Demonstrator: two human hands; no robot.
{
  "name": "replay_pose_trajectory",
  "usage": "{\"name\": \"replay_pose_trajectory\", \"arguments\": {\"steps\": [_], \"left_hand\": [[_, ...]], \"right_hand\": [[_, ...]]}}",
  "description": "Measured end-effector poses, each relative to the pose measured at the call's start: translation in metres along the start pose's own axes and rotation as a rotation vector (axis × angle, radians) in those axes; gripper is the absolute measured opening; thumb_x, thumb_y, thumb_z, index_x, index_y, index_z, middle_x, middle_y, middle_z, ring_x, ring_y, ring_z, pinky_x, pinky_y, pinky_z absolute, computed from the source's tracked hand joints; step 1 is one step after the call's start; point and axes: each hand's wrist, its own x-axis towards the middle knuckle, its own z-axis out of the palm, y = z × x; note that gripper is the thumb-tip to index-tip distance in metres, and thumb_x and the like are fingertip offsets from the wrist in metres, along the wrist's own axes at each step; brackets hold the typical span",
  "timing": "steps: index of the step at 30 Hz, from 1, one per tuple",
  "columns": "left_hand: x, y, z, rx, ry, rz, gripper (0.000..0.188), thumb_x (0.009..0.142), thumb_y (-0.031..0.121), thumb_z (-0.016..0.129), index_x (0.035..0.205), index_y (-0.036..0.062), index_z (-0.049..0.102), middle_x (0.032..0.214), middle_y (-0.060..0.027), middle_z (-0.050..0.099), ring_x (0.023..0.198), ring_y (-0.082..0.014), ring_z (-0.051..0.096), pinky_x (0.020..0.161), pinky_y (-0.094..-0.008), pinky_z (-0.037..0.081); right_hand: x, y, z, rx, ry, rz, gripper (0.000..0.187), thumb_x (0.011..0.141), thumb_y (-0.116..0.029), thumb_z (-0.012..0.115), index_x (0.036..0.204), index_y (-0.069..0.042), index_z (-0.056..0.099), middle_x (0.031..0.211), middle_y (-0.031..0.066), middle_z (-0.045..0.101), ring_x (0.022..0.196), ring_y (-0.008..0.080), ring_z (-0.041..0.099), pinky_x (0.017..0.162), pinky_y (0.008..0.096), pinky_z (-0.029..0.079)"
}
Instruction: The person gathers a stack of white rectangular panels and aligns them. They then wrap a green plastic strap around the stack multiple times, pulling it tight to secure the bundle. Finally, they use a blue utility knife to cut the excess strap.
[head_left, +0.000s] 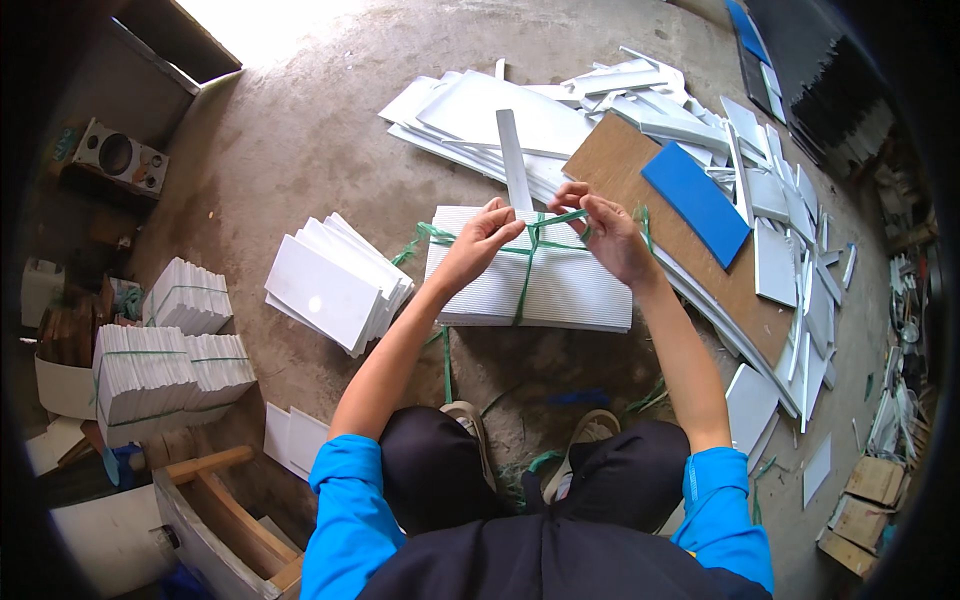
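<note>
A stack of white ribbed panels (590, 285) lies on the floor in front of my feet. Green plastic twine (523, 280) crosses over its top and runs round its sides. Above the crossing, my left hand (482, 243) is closed with thumb and fingers pinched on the twine. Just to the right, my right hand (612, 232) grips another stretch of the same twine, its fingers curled and partly raised. The twine is drawn between both hands. A loose green end trails out past the stack's left side.
Loose white panels (330, 275) lie left of the stack. Tied white bundles (145, 370) stand farther left, near a wooden frame (225, 510). Beyond and to the right are white offcuts (650, 110), a brown board (620, 160) and a blue panel (695, 203).
</note>
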Motion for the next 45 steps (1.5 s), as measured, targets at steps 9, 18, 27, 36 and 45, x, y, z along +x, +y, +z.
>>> {"name": "replay_pose_trajectory", "arguments": {"steps": [9, 18, 27, 36, 45], "left_hand": [[0.014, -0.02, 0.016, -1.219, -0.007, -0.049, 0.021, 0.088, 0.023, 0.047, 0.072, 0.0135, 0.038, 0.061, 0.0017, 0.034, 0.067, -0.0131, 0.043, 0.083, -0.0298, 0.037], [-0.005, -0.022, -0.022, 0.34, -0.094, 0.232, 0.019, 0.078, 0.003, 0.056, 0.07, 0.0003, 0.04, 0.059, -0.0114, 0.039, 0.052, -0.0253, 0.042, 0.049, -0.0354, 0.035], [-0.007, -0.033, -0.032, 0.351, -0.148, 0.288, 0.019, 0.073, -0.004, 0.057, 0.069, 0.0007, 0.039, 0.059, -0.0099, 0.039, 0.052, -0.0262, 0.043, 0.049, -0.0359, 0.035], [-0.008, -0.035, -0.035, 0.345, -0.161, 0.24, 0.018, 0.073, -0.004, 0.057, 0.07, 0.0004, 0.041, 0.058, -0.0102, 0.04, 0.052, -0.0255, 0.044, 0.049, -0.0354, 0.036], [-0.01, 0.003, -0.031, -0.054, -0.066, 0.314, 0.017, 0.077, 0.002, 0.059, 0.07, -0.0001, 0.043, 0.07, -0.0085, 0.046, 0.059, -0.021, 0.049, 0.051, -0.0315, 0.04]], "right_hand": [[0.023, 0.017, -0.041, -0.113, -0.211, -0.027, 0.044, 0.095, -0.025, 0.042, 0.055, -0.009, 0.034, 0.053, -0.0018, 0.029, 0.052, 0.0095, 0.031, 0.058, 0.0279, 0.036], [-0.009, 0.017, -0.07, -0.78, -0.011, -0.038, 0.037, 0.091, -0.015, 0.046, 0.057, 0.0, 0.043, 0.053, 0.0006, 0.042, 0.051, 0.0066, 0.037, 0.048, 0.0237, 0.03], [-0.024, 0.019, -0.088, -0.662, 0.066, -0.013, 0.036, 0.092, -0.012, 0.044, 0.058, -0.001, 0.041, 0.053, 0.001, 0.039, 0.051, 0.0085, 0.036, 0.05, 0.0245, 0.033], [-0.03, 0.019, -0.093, -0.518, 0.041, 0.005, 0.036, 0.092, -0.011, 0.045, 0.058, 0.001, 0.042, 0.055, 0.0013, 0.042, 0.054, 0.0089, 0.041, 0.052, 0.0247, 0.036], [-0.029, -0.01, -0.074, -0.824, -0.115, 0.051, 0.027, 0.087, -0.015, 0.055, 0.065, 0.001, 0.047, 0.066, 0.0031, 0.049, 0.057, 0.0096, 0.047, 0.054, 0.0241, 0.039]]}}
